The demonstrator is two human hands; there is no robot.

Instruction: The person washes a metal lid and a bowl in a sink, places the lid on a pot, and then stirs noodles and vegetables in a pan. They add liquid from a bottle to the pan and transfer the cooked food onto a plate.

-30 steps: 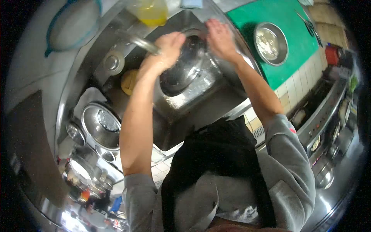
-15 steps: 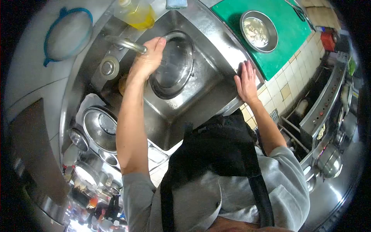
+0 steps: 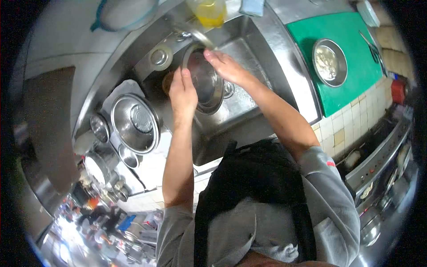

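A round metal bowl (image 3: 207,82) is held tilted in the steel sink (image 3: 262,104), below the faucet (image 3: 200,38). My left hand (image 3: 183,91) grips its left rim, with the thumb along the edge. On its upper right rim, my right hand (image 3: 224,66) is closed, its fingers close to the end of the spout. Parts of the bowl's rim are hidden by both hands. Behind my left hand, a brownish round thing (image 3: 167,83) shows in part in the sink.
To the right, a green cutting board (image 3: 351,33) bears a metal bowl (image 3: 330,80) with pale food in liquid, and scissors (image 3: 373,51). A bottle of yellow liquid (image 3: 209,13) stands behind the sink. At left are a colander (image 3: 149,142) and several metal bowls.
My right hand has left the counter edge and now holds the bowl's rim. My left hand has moved from the faucet to the bowl, which is now lifted and tilted. The view has shifted.
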